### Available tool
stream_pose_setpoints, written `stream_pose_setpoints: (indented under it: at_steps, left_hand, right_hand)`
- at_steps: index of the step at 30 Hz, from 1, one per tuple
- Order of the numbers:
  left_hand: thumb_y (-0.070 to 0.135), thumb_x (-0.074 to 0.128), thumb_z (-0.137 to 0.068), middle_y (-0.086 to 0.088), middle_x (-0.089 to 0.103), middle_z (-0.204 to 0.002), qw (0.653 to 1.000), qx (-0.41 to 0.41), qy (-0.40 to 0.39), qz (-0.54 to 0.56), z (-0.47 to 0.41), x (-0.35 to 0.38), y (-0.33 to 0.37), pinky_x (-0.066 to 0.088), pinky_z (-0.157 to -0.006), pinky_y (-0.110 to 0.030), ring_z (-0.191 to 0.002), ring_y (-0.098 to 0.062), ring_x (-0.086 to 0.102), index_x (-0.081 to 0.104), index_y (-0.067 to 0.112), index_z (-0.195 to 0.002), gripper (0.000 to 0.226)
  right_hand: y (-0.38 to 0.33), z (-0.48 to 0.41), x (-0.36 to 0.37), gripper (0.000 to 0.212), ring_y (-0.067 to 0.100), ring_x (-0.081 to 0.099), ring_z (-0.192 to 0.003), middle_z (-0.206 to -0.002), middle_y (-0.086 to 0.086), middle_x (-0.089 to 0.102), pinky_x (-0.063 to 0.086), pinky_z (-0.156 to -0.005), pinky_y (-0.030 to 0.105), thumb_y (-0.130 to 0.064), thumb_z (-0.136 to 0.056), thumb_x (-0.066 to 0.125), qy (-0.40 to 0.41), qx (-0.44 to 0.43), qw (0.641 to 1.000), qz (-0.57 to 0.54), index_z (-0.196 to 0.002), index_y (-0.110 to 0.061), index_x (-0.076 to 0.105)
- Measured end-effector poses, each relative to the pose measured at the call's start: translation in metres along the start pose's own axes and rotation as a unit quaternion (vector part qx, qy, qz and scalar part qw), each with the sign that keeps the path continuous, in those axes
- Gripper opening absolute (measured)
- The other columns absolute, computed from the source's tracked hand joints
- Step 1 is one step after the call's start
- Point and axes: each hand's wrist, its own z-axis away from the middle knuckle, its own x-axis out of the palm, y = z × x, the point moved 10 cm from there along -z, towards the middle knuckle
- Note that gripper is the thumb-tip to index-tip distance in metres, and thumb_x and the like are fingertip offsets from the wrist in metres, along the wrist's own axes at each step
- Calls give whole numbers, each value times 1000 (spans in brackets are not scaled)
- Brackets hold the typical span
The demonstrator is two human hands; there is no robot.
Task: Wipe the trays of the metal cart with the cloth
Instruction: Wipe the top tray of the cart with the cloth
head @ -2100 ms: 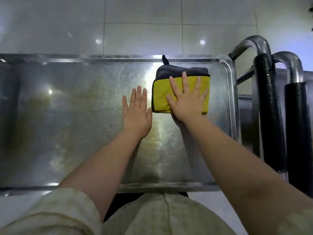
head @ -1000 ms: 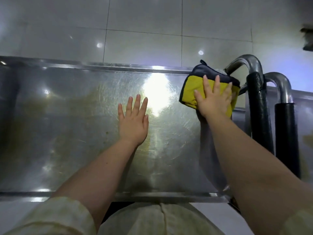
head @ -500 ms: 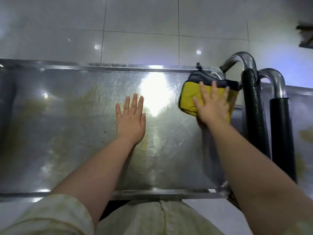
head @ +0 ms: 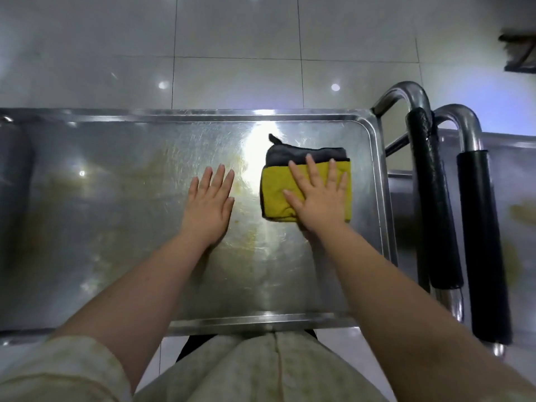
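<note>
Filling the middle of the frame, the metal tray (head: 116, 242) shines under a bright glare, with yellowish smears across its surface. At the right edge stand the cart's black padded handles (head: 432, 204). The folded cloth (head: 275, 198), yellow with a dark grey edge, lies flat in the tray's upper right part, short of the rim. The right hand (head: 317, 203) presses down on it, fingers straight and spread, nothing gripped. The left hand (head: 208, 210) lies flat on bare metal just left of the cloth, fingers straight.
</note>
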Motion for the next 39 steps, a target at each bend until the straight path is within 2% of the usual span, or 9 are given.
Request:
stream_pose_setpoints:
  at_steps: [4, 7, 13, 16, 24, 27, 32, 35, 39]
  left_hand:
    - [43, 6, -100, 2, -5, -162, 1000, -26, 7, -1, 8, 4, -9, -5, -121, -47, -151, -27, -3, 4, 24, -156, 60]
    - [42, 6, -100, 1, -4, -163, 999, -32, 9, -6, 8, 7, -9, -6, -121, -48, -151, -26, -4, 2, 25, -156, 59]
    - [41, 3, -98, -2, 7, -165, 999, -34, 15, -8, 6, 5, -12, -1, -121, -48, -151, -27, 3, 6, 23, -157, 62]
    - [41, 4, -98, -1, 7, -165, 999, -30, 21, -10, 7, 4, -10, -3, -121, -46, -152, -25, 3, 7, 25, -157, 61]
    - [41, 10, -102, 2, -2, -165, 999, -32, 29, -9, 7, 7, -8, -6, -121, -47, -152, -24, -4, -1, 30, -156, 57]
    - [39, 13, -102, -1, 3, -165, 999, -29, 35, -11, 7, 7, -9, -4, -121, -48, -152, -26, 0, 3, 29, -157, 57]
    - [28, 26, -100, -2, 14, -164, 999, -21, 47, 2, 6, 2, -11, -1, -121, -48, -151, -26, 9, 16, 27, -157, 58]
    - [30, 23, -103, 0, 7, -165, 999, -25, 41, 4, 6, 3, -11, -3, -121, -47, -152, -25, 3, 10, 28, -157, 55]
    - [35, 16, -104, 2, -2, -165, 999, -33, 37, 3, 7, 4, -7, -6, -121, -47, -152, -24, -4, 2, 30, -157, 56]
  right_hand:
    - [107, 11, -10, 65, 38, -15, -148, -164, -10, -11, 0, -118, 61, -73, -92, 12, 8, 152, 987, -53, -151, -51, -6]
    - [90, 17, -4, 66, 43, -14, -146, -165, -5, -11, -3, -116, 63, -70, -93, 11, 10, 195, 980, -45, -153, -47, -7]
    - [-85, 39, 24, 64, 46, -20, -145, -163, -4, -16, -13, -113, 66, -69, -94, 8, -8, -36, 999, 16, -151, -48, -12]
    - [-80, 40, 27, 60, 43, -17, -146, -164, -7, -12, -9, -114, 64, -66, -94, 3, -6, -61, 998, 29, -150, -51, -11]
    - [97, 61, 12, 63, 40, -17, -147, -164, -9, -13, -3, -117, 61, -68, -94, 9, -1, 188, 981, -40, -151, -50, -9]
    - [27, 57, 22, 65, 47, -16, -145, -163, -3, -18, -5, -115, 64, -65, -96, 13, -9, 163, 986, -31, -152, -45, -13]
    - [-107, 73, 45, 61, 45, -25, -143, -159, -6, -26, -14, -112, 65, -66, -94, 6, -19, -13, 1000, -9, -148, -49, -18]
    - [-64, 65, 38, 62, 39, -20, -147, -161, -12, -19, -13, -113, 64, -68, -88, -1, -8, -13, 1000, -8, -146, -54, -16]
    - [79, 79, 27, 62, 36, -14, -149, -163, -15, -14, -6, -116, 64, -69, -89, 6, 18, 158, 987, -37, -147, -57, -11]
